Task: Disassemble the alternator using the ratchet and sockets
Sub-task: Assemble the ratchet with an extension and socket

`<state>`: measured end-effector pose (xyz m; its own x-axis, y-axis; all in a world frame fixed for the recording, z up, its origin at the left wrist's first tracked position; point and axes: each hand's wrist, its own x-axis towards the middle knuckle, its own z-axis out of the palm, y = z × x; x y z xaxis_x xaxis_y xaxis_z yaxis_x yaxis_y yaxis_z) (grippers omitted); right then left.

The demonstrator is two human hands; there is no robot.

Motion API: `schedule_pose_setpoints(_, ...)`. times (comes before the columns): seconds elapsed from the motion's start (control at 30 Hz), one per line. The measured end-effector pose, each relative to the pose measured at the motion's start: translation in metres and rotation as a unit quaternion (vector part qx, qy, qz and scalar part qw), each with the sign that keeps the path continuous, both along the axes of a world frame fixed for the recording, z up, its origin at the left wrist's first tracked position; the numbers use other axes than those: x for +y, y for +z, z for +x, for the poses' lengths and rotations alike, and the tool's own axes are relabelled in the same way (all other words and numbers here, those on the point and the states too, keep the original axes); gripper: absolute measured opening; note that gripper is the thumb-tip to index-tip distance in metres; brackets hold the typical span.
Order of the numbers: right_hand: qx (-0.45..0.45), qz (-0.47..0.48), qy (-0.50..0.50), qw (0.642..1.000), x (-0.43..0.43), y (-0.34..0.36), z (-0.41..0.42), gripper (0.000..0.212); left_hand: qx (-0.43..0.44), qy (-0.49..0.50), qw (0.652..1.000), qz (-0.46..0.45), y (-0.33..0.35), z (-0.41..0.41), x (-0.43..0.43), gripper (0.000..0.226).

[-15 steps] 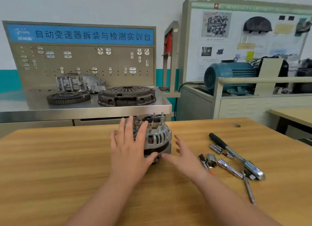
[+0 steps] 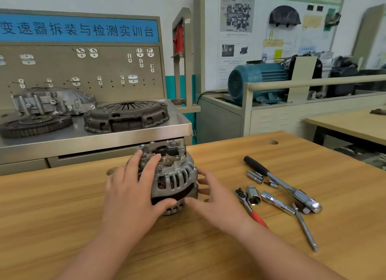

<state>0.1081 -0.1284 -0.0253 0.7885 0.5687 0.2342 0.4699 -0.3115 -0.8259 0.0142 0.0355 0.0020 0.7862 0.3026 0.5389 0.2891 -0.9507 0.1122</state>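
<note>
1. Head view: the alternator point(image 2: 173, 175) stands on the wooden table point(image 2: 62, 217), terminal end up, near the table's far edge and between both hands.
2. To its right, the tools lie loose on the table: a small red-handled ratchet point(image 2: 248, 206), a large socket point(image 2: 253, 195) touching it, an extension bar point(image 2: 276, 202), a cluster of small sockets point(image 2: 255, 176), the big black-handled ratchet point(image 2: 292, 189) and a thin steel rod point(image 2: 305, 229).
3. The red-handled ratchet's grip runs partly under the right forearm. Nothing lies between the right hand and the alternator.
4. Behind the table is a steel bench point(image 2: 125, 133) carrying a clutch pressure plate point(image 2: 127, 116), a toothed flywheel point(image 2: 35, 125) and a cast housing point(image 2: 52, 101), with a pegboard point(image 2: 83, 70) behind them. A blue electric motor point(image 2: 257, 81) sits on the stand to the right.
5. Since the earlier frame, the right hand has closed the gap and its fingertips now reach the alternator's right flank. The left hand stays on the unit. The tools lie as before, and the blue sign's left end has slipped out of frame.
6. The left hand point(image 2: 133, 196) grips the alternator. Its fingers drape over the top left, among the terminals, and its thumb hooks across the lower front of the casing.
7. The right hand point(image 2: 215, 200) is spread and relaxed. Its fingers are nearly straight against the right side, and its thumb points at the base beside the left thumb. It clasps nothing.
</note>
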Motion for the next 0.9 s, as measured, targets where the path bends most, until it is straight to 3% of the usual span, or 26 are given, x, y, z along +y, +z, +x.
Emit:
schedule_pose_setpoints(0.07, -0.084, -0.089, -0.081, 0.989, -0.017, 0.009, 0.009, 0.042, 0.0, 0.004, 1.0, -0.012, -0.001, -0.001, -0.005, 0.104)
schedule_pose_setpoints(0.13, -0.153, -0.225, -0.183, 0.945, -0.036, 0.018, 0.02, 0.017, -0.022, 0.0, 0.999, -0.033, -0.001, -0.004, -0.012, 0.1)
schedule_pose_setpoints(0.23, -0.132, -0.442, -0.203, 0.864, -0.048, 0.013, 0.026, 0.019, -0.116, -0.059, 0.991, -0.033, 0.002, -0.009, -0.032, 0.072)
schedule_pose_setpoints(0.3, -0.115, -0.483, -0.194, 0.846, -0.046, 0.006, 0.025, 0.012, -0.156, -0.128, 0.979, -0.022, 0.005, -0.01, -0.049, 0.059)
schedule_pose_setpoints(0.37, -0.122, -0.497, -0.192, 0.838, -0.044, 0.0, 0.029, 0.018, -0.159, -0.196, 0.967, -0.029, 0.003, -0.007, -0.066, 0.05)
schedule_pose_setpoints(0.5, -0.108, -0.496, -0.174, 0.844, -0.044, -0.005, 0.036, 0.029, -0.099, -0.246, 0.949, -0.169, -0.01, 0.006, -0.09, 0.029)
schedule_pose_setpoints(0.6, -0.044, -0.384, -0.162, 0.908, -0.056, -0.005, 0.041, 0.023, -0.05, -0.227, 0.932, -0.279, -0.024, 0.023, -0.098, 0.024)
schedule_pose_setpoints(0.67, 0.066, -0.197, -0.144, 0.968, -0.069, 0.001, 0.045, 0.02, -0.039, -0.214, 0.919, -0.33, -0.03, 0.037, -0.1, 0.022)
schedule_pose_setpoints(0.7, 0.131, -0.076, -0.137, 0.979, -0.075, 0.005, 0.047, 0.02, -0.035, -0.212, 0.912, -0.348, -0.032, 0.043, -0.101, 0.02)
schedule_pose_setpoints(0.8, 0.222, 0.199, -0.135, 0.945, -0.091, 0.019, 0.049, 0.017, 0.007, -0.229, 0.921, -0.314, -0.038, 0.063, -0.112, 0.018)
schedule_pose_setpoints(0.9, 0.228, 0.289, -0.121, 0.922, -0.104, 0.027, 0.054, 0.027, 0.08, -0.306, 0.925, -0.21, -0.041, 0.075, -0.14, 0.012)
